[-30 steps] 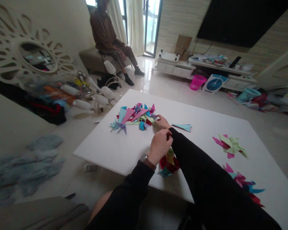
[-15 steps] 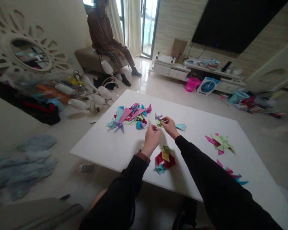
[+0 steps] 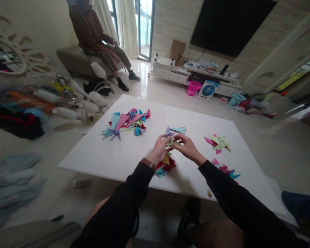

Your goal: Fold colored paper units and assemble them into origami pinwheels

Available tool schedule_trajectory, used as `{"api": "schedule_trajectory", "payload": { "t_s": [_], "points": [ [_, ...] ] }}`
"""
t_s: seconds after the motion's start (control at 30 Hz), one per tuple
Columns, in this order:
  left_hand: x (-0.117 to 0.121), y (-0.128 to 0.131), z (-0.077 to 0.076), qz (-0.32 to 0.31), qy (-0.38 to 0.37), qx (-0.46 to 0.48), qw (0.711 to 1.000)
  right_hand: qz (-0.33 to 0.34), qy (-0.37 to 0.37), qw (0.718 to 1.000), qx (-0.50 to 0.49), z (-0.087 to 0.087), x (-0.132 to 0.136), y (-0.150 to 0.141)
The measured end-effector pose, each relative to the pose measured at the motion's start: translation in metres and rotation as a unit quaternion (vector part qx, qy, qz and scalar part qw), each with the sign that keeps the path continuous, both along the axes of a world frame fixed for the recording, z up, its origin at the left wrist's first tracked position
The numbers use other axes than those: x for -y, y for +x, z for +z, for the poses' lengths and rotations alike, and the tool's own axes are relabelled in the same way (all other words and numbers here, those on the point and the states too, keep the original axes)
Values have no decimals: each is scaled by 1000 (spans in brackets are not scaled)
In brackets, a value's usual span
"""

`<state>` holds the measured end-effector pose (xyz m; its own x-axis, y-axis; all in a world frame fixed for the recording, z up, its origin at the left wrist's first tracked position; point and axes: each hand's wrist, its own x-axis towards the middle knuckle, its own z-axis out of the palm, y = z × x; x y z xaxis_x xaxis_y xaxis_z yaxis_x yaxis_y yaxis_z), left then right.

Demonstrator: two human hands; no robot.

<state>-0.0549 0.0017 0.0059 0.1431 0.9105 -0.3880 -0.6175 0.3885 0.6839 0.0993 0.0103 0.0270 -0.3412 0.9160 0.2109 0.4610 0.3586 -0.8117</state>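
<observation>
Above the middle of the white table (image 3: 98,162), my left hand (image 3: 158,150) and my right hand (image 3: 186,147) meet, both closed on a pale green folded paper piece (image 3: 172,142). Its exact shape is partly covered by my fingers. Just beyond my fingertips is a purple folded paper piece (image 3: 168,131); whether it touches my hand I cannot tell. Behind it lies a light blue folded paper (image 3: 178,130). Below my hands, nearer the front edge, sits a cluster of red, yellow and blue folded paper (image 3: 167,166), partly hidden by my left hand.
A heap of colourful folded papers (image 3: 129,122) lies at the table's far left. On the right are a green and pink paper cluster (image 3: 219,143) and a pink and blue one (image 3: 226,169). A person (image 3: 98,41) sits on a bench beyond a fallen lamp (image 3: 85,106).
My hands have come closer together around the green paper and drawn nearer to me. The camera view has swung to the right, so the room appears shifted left.
</observation>
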Motion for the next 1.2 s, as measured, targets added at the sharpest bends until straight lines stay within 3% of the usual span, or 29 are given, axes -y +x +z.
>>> {"api": "schedule_trajectory", "payload": {
  "t_s": [0.07,0.2,0.37,0.5,0.6,0.7,0.83,0.93,1.07,1.2],
  "points": [
    [-1,3,-4,1,0,-8,1000,-15,48,999,20,8,3,4],
    [-3,8,-9,-6,5,-35,999,-118,162,979,41,17,1,12],
    [0,13,-10,-62,15,-60,996,-52,129,986,91,10,-6,16],
    [1,16,-11,-81,-5,-48,996,-92,130,982,105,10,-6,42],
    [1,18,-14,-79,-46,-28,995,-172,137,964,146,18,-2,107],
    [2,19,-14,-86,-95,-13,992,-246,86,934,245,20,12,206],
    [7,19,-9,-115,-121,11,986,-353,-20,860,368,6,57,331],
    [11,21,-5,-125,-128,3,984,-348,-116,835,409,-13,102,380],
    [18,26,-3,-140,-126,-10,982,-323,-176,862,349,-33,141,387],
    [26,37,-6,-167,-110,0,980,-349,-84,876,322,-28,137,350]
  ]
}}
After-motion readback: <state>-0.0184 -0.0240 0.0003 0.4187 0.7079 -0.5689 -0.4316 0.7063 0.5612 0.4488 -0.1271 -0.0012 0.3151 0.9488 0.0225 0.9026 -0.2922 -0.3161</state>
